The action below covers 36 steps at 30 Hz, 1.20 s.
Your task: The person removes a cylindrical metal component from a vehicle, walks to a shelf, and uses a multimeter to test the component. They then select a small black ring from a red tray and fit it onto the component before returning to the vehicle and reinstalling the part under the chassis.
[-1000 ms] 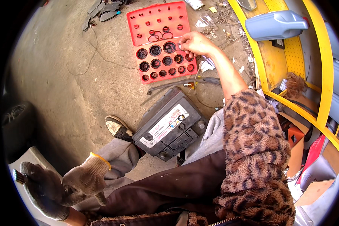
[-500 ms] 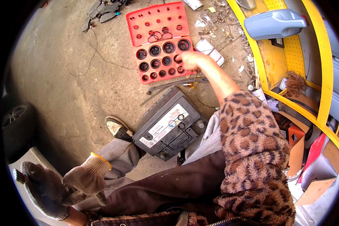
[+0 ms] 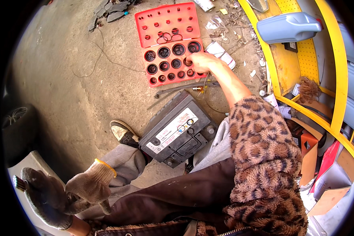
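A red O-ring case (image 3: 145, 81) lies open on the floor ahead, its round compartments holding black O-rings. My bare right hand (image 3: 201, 63) reaches to its right side, fingers bent, the index fingertip in a middle-row compartment. The fingertips are partly hidden, so what they grip cannot be made out. At the lower left, my left hand (image 3: 45, 196) wears a grey work glove and is closed round a loose knit glove (image 3: 93, 181) with a yellow-edged cuff. A dark ribbed piece (image 3: 19, 183) sticks out by its fingers. Several loose O-rings (image 3: 167, 37) lie on the case lid.
A black car battery (image 3: 179, 133) sits between my legs, with small rings on its label. Wiper-like strips (image 3: 177, 88) lie beyond it. A yellow rack (image 3: 272, 59) at right bears a grey-blue jug (image 3: 289, 27). Opened cardboard boxes (image 3: 332, 196) stand below; a tyre (image 3: 21, 133) is at left.
The view has shifted slightly, so the case appears a little farther right. My right fingers stay at the same compartment with a small movement. My left hand is nearly unchanged.
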{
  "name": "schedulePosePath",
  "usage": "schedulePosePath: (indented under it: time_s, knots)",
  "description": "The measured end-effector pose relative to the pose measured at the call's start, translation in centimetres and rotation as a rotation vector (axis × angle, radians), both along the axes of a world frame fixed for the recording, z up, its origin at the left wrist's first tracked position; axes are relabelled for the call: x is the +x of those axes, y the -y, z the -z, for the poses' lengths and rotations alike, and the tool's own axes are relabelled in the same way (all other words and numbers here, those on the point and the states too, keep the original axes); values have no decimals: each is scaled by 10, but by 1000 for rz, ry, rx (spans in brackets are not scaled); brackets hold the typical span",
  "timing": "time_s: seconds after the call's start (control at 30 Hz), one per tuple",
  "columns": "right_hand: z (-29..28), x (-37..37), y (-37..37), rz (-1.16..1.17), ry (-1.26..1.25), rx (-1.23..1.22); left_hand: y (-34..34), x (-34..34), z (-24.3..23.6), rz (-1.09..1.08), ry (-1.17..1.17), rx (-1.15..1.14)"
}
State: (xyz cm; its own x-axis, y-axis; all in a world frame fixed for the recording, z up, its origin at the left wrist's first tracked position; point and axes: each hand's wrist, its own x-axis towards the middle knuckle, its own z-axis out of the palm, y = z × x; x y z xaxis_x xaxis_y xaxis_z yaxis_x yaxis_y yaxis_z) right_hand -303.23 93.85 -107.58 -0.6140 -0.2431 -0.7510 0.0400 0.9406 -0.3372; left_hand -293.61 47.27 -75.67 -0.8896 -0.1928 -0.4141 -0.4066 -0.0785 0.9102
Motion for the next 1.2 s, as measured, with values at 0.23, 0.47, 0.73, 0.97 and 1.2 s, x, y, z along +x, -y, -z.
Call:
schedulePosePath:
  time_s: [0.23, 0.47, 0.73, 0.97, 1.2]
  knots:
    - [-1, 0, 1, 114, 8, -78, 4, -2, -4, 227, 67, 254]
    - [24, 2, -12, 160, -162, -176, 11, -3, -4, 231, 85, 375]
    - [23, -14, -27, 468, -183, -363, 14, -6, -1, 207, 101, 389]
    - [14, -19, -29, 353, -406, -219, 6, -7, 1, 255, 80, 200]
    - [8, -23, -35, 393, -467, -179, 16, -6, 1, 249, 88, 278]
